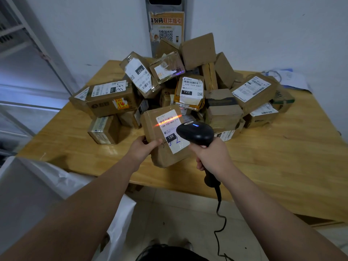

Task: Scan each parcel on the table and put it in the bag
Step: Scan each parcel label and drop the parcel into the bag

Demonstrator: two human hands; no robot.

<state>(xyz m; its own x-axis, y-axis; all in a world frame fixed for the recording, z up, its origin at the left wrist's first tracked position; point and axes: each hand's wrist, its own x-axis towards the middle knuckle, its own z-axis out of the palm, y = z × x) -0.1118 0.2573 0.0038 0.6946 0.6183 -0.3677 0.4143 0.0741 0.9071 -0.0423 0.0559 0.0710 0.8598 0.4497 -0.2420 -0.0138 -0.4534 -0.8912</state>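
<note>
Stacked high, a heap of brown cardboard parcels (190, 85) is crowding the back and middle of the pale wooden counter (282, 157). A tilted brown box (163, 132) held in the left hand (143, 149) and a black handheld scanner (195, 131) gripped in the right hand (212, 157) are filling the near middle. Bare wood is lying open at near right and, more narrowly, near left. A white plastic bag (56, 178) is sitting just below the near left edge; the scanner's black cable (219, 199) is dangling before the counter.

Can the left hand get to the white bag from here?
Probably yes: the white bag lies just below and left of the left hand, which holds the parcel, with nothing between them.
</note>
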